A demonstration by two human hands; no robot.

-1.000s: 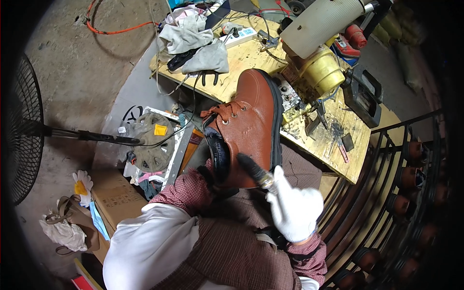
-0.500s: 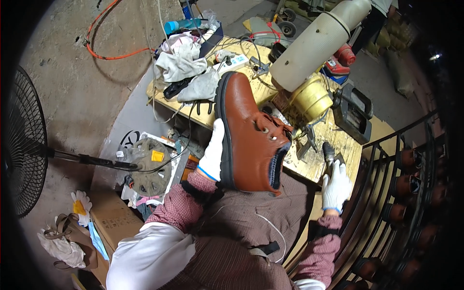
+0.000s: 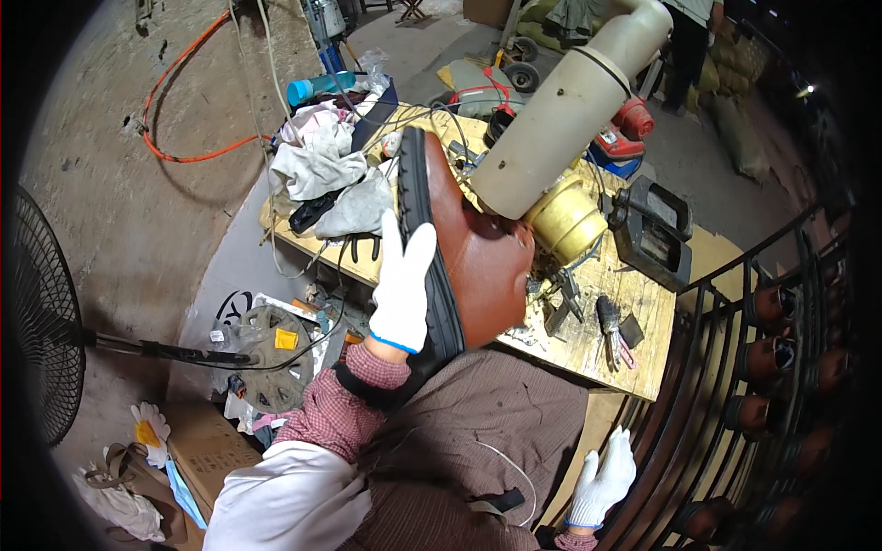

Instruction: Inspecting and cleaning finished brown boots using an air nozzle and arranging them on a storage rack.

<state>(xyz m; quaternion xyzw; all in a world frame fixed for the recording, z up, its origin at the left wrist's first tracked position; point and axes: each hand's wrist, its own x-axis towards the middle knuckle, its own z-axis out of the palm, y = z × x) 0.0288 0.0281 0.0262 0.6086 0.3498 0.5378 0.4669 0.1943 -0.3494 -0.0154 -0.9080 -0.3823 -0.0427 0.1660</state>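
Note:
My left hand [image 3: 402, 292], in a white knit glove, holds a reddish-brown leather boot [image 3: 482, 285] against its thick black sole [image 3: 430, 248]. The boot is tilted on its side, toe pointing away; its collar opening is turned out of sight. In the picture its upper meets the lower end of a beige pipe [image 3: 560, 138]; I cannot tell whether they touch. My right hand [image 3: 604, 479], also white-gloved, is low at the right beside the rack, open with nothing in it. A hand tool with pinkish handle ends [image 3: 610, 326] lies on the wooden bench [image 3: 634, 354].
Shoes stand on a black metal rack [image 3: 707, 386] at right. The bench carries a yellow round part [image 3: 570, 220], a dark metal frame [image 3: 652, 234] and crumpled cloths [image 3: 317, 165]. A fan [image 3: 46, 321] stands at left, above a cardboard box [image 3: 207, 445].
The boot has rolled, showing more sole and hiding its laces and opening. My right hand has left the bench tool and dropped toward me. The view has shifted slightly.

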